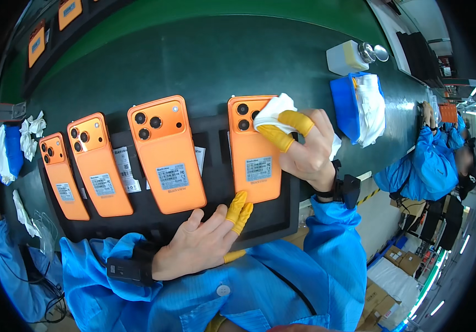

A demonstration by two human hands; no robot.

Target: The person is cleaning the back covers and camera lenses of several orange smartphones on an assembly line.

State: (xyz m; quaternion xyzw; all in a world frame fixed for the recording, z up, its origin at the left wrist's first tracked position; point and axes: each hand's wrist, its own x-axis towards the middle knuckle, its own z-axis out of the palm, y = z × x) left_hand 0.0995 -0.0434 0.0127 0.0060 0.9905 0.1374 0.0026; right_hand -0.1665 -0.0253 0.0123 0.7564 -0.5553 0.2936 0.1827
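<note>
Several orange smartphones lie face down in a row on a dark tray (216, 144), camera blocks at their far ends. My right hand (312, 146), with yellow finger cots, pinches a white wiping cloth (276, 109) against the camera area of the rightmost smartphone (254, 149). Part of that camera block is hidden by the cloth. At the same phone's near left corner, the outstretched fingertips of my left hand (202, 238) touch its edge; they wear yellow cots too. Left of it lie a wide smartphone (166, 149), a second smartphone (100, 160) and a third smartphone (64, 171).
Beyond my right hand stand a blue bin (344, 108) of white cloths and a white bottle with metal top (346, 58). Another tray (47, 66) with orange phones is at the far left. Crumpled cloths (30, 133) lie left. Co-workers in blue sit at both sides.
</note>
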